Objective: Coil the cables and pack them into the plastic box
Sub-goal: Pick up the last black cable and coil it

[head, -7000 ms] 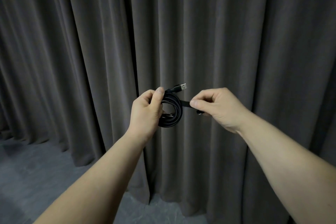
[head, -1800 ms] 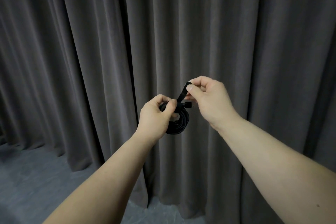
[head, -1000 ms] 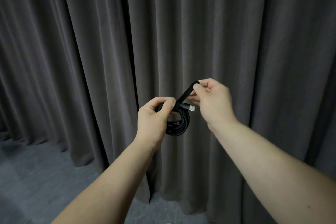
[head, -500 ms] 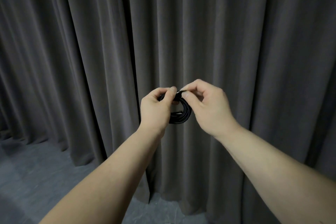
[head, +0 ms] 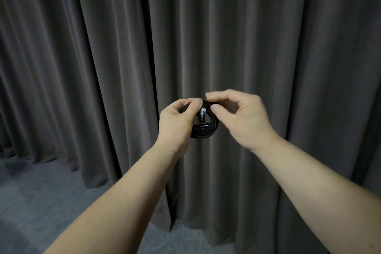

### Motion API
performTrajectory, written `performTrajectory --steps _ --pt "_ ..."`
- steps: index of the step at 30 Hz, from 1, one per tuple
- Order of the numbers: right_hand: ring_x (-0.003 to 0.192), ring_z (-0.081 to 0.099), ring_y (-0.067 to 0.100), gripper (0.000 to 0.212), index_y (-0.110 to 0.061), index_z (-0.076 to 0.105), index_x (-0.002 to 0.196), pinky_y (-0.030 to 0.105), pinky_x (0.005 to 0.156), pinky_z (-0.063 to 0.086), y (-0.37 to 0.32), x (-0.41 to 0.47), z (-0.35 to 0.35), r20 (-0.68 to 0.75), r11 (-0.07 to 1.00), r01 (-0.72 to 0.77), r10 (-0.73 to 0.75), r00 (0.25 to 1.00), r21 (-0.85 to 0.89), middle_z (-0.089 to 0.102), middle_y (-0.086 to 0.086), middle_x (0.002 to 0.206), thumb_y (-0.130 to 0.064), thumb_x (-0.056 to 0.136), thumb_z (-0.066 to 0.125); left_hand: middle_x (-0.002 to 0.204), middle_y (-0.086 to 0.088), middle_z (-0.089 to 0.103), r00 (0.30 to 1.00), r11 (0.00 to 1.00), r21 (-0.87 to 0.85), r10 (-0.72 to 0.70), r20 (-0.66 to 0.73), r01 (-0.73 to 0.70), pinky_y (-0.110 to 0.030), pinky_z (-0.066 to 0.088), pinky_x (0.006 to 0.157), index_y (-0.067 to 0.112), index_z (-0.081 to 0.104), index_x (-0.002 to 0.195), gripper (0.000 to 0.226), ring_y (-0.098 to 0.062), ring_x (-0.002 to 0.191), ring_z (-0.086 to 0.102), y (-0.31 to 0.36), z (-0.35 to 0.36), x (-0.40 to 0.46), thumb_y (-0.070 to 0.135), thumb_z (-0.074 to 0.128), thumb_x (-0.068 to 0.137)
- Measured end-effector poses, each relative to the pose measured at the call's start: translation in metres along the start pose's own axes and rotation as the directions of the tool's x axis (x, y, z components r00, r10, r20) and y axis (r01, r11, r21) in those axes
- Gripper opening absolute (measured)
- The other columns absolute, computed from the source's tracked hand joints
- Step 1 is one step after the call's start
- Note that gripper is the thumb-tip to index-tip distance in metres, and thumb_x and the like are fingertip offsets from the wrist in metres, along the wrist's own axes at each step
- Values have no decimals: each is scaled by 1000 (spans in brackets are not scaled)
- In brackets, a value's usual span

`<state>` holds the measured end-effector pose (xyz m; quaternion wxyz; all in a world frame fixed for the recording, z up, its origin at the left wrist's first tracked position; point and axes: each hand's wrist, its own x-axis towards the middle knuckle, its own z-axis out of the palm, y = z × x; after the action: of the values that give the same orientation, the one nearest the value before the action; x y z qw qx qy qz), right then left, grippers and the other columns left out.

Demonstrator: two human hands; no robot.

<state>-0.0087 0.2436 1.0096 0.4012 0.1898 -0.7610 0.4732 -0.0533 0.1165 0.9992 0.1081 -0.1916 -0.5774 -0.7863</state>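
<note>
1. Since half a second ago, the strap (head: 202,114) is lying wrapped down across the coil, its pale lettering facing the camera.
2. Left hand (head: 176,122) is gripping the coiled black cable (head: 206,128), thumb pressing its top.
3. Right hand (head: 241,118) is touching the coil's top right edge with curled thumb and forefinger; whether it is pinching is unclear.
4. Both are hovering before the grey curtain (head: 268,37), above the floor (head: 41,202).

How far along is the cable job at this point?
Done: one black cable is coiled, its strap wrapped across the loops. In hand: the left hand grips the coil; the right hand pinches its top. Left: packing; no plastic box is in view.
</note>
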Motion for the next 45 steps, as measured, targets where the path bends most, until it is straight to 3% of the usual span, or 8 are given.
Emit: performTrajectory --steps 4,11,17,23,26,35,40,45 --pt "88 67 8 27 -32 68 91 34 86 54 6 3 3 66 991 -79 87 994 -110 71 -10 89 -13 75 77 67 4 68 999 999 11 34 30 -35 -18 48 55 10 70 87 8 -5 54 59 0 1 -2 11 64 92" --pt "83 62 12 18 -22 64 89 29 77 51 3 5 5 55 948 -30 50 997 -317 67 -8 85 -16 74 73 81 -7 72 998 998 -56 -6 58 9 -23 53 65 10 71 90 9 -14 66 66 -7 1 -6 13 63 93" --pt "80 57 14 23 -17 59 92 21 67 40 7 5 4 86 885 12 32 996 -465 62 -8 84 -15 73 72 66 4 67 994 1000 16 9 111 -10 -17 48 59 7 70 95 16 -4 54 58 -9 2 -8 18 58 96" --pt "75 58 22 22 -20 51 87 36 68 47 5 3 4 -21 837 3 -18 1000 -547 62 -4 78 -24 75 70 52 10 53 990 999 33 13 139 -18 -17 41 58 11 67 93 18 -3 49 45 -6 5 -7 22 54 98" --pt "72 59 23 29 -22 47 84 37 67 48 1 5 1 -90 802 -42 -14 996 -596 61 -3 74 -36 74 70 57 8 53 984 998 60 24 176 -35 -24 42 67 14 65 90 19 -7 52 42 -5 3 -4 24 53 99" --pt "71 52 14 31 -25 45 81 31 62 41 5 2 -7 -15 826 -48 48 999 -561 50 -13 69 -30 71 74 70 1 68 971 996 90 -30 237 9 -25 50 74 12 72 92 21 -10 69 61 -14 -4 -7 21 54 98" --pt "65 50 10 32 -24 45 76 31 58 41 11 3 -10 54 870 -89 131 990 -485 54 -9 68 -26 67 75 78 -4 71 969 992 124 -64 239 35 -26 50 75 13 74 89 16 -13 74 64 -12 -7 -3 17 60 95" --pt "60 46 8 34 -23 45 75 23 53 36 12 6 -13 123 893 -80 149 981 -443 53 -8 66 -23 67 78 90 -7 75 964 998 61 -26 266 10 -22 51 76 8 72 100 14 -14 81 68 -9 -7 -6 8 61 93"
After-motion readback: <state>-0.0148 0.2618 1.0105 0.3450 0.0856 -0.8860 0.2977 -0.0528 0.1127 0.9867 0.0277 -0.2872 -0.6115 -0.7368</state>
